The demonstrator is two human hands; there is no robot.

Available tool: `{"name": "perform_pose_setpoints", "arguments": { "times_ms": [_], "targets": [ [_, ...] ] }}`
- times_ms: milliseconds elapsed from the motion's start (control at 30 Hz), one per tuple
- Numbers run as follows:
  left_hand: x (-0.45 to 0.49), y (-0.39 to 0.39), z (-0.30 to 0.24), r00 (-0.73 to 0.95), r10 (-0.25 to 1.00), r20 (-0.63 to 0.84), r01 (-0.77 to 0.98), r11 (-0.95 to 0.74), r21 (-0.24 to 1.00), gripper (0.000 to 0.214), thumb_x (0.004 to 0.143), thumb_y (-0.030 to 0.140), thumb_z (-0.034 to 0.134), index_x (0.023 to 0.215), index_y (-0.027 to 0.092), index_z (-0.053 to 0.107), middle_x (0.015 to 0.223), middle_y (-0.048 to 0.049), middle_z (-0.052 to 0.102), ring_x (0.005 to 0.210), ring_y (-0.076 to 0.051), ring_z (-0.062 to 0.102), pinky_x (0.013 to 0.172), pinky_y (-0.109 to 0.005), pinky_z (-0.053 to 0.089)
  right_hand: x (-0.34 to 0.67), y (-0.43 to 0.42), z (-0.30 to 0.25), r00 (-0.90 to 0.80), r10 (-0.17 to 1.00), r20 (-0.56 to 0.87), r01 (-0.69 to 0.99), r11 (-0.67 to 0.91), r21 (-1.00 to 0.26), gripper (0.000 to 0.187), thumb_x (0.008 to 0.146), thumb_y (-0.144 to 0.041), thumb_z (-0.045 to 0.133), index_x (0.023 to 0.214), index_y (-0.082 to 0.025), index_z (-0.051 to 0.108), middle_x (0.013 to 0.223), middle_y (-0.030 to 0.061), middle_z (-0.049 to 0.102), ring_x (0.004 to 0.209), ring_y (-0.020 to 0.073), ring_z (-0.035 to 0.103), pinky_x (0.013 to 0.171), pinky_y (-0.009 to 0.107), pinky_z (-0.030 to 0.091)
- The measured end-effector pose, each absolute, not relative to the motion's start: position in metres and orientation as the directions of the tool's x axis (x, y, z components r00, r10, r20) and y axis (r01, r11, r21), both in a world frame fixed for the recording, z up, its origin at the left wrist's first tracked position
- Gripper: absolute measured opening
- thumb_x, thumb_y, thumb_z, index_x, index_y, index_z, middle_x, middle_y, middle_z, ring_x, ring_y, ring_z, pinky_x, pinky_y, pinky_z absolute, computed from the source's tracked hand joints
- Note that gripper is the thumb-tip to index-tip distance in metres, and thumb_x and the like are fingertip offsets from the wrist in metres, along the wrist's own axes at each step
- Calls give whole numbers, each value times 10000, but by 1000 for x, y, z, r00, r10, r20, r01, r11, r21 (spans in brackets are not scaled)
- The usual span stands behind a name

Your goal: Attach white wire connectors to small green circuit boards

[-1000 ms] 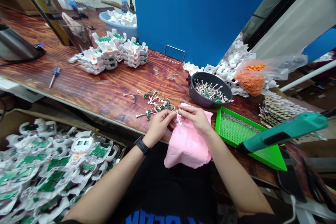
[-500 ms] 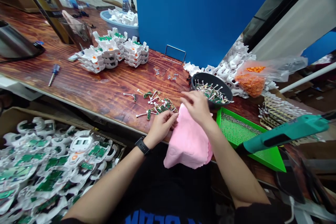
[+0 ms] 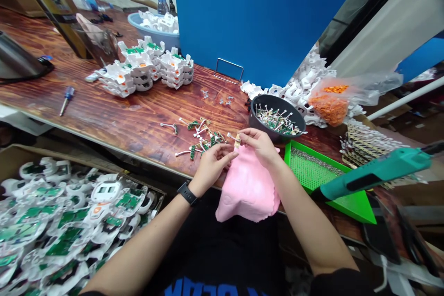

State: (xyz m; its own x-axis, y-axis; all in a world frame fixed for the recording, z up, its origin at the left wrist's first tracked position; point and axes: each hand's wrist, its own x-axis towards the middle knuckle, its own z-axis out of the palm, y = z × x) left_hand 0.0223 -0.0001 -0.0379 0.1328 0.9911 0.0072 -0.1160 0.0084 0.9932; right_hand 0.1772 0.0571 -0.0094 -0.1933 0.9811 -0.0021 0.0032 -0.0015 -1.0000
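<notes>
At a wooden table (image 3: 121, 115), a person's right hand (image 3: 259, 147) pinches a small wired part (image 3: 236, 139) between thumb and fingertips, just above a pink cloth (image 3: 248, 189) at the table's near edge. The left hand (image 3: 211, 165), with a black watch (image 3: 188, 193) on its wrist, is loosely curled just beside the part; whether it grips anything cannot be told. A dark bowl (image 3: 257, 126) of similar parts stands just behind, and a green tray (image 3: 314, 173) lies to the right.
</notes>
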Motion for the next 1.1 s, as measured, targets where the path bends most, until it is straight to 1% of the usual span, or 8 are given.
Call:
{"name": "perform_pose_setpoints", "arguments": {
  "times_ms": [67, 200, 333, 867, 933, 1000, 1033, 1100],
  "targets": [
    [23, -1, -37, 140, 990, -3, -138, 23, 990, 414, 678, 392, 679, 998, 144, 587, 702, -6, 623, 571, -110, 561, 533, -228, 471, 177, 51, -12, -231, 973, -26, -47, -38, -998, 232, 637, -345, 715, 771, -165, 656, 668, -4, 621, 570, 87, 511, 554, 221, 383],
    [23, -3, -37, 146, 989, 2, -77, 9, 997, 290, 684, 378, 677, 848, 143, 628, 726, -16, 633, 567, -94, 540, 520, -203, 452, 172, 41, -16, -280, 959, -35, -80, -60, -995, 227, 626, -338, 726, 755, -166, 652, 663, -11, 615, 584, 89, 519, 583, 229, 400],
    [23, -5, -38, 137, 990, 25, -25, -22, 999, 267, 709, 384, 650, 813, 138, 632, 682, -11, 618, 555, -96, 520, 514, -206, 442, 170, 38, -17, -273, 960, -58, -91, -86, -992, 226, 593, -318, 747, 716, -158, 646, 649, -20, 605, 573, 83, 518, 590, 231, 401],
    [24, -2, -40, 81, 997, 4, -108, 5, 994, 261, 733, 397, 622, 744, 137, 597, 604, -5, 616, 516, -111, 558, 516, -234, 472, 167, 38, -24, -206, 978, 24, -67, 11, -998, 195, 607, -334, 736, 689, -181, 647, 649, -11, 623, 583, 103, 531, 600, 249, 421],
    [24, -1, -39, 74, 997, -22, -163, 34, 986, 285, 699, 386, 659, 826, 138, 597, 657, -13, 644, 549, -118, 581, 548, -246, 487, 170, 41, -15, -144, 987, 71, -26, 68, -997, 197, 619, -339, 725, 703, -178, 648, 661, 3, 633, 595, 117, 546, 615, 268, 435],
    [24, -2, -38, 93, 995, -44, -197, 62, 979, 357, 665, 371, 694, 918, 146, 581, 725, -22, 665, 589, -125, 598, 576, -256, 496, 182, 49, -2, 10, 983, 185, 62, 184, -981, 201, 671, -351, 681, 761, -174, 647, 703, 25, 643, 638, 140, 568, 653, 299, 449],
    [24, -2, -37, 110, 993, -43, -188, 64, 980, 371, 658, 371, 701, 928, 150, 578, 748, -27, 668, 604, -126, 600, 579, -255, 496, 190, 55, 4, 113, 958, 265, 141, 249, -958, 213, 708, -359, 645, 808, -170, 645, 737, 39, 647, 675, 156, 578, 682, 323, 454],
    [23, -3, -37, 138, 990, -22, -122, 39, 992, 325, 668, 385, 691, 870, 150, 591, 747, -29, 660, 607, -120, 587, 565, -239, 484, 208, 69, 16, 292, 824, 486, 432, 340, -836, 252, 757, -350, 590, 909, -156, 640, 843, 80, 645, 794, 198, 573, 766, 383, 437]
  ]
}}
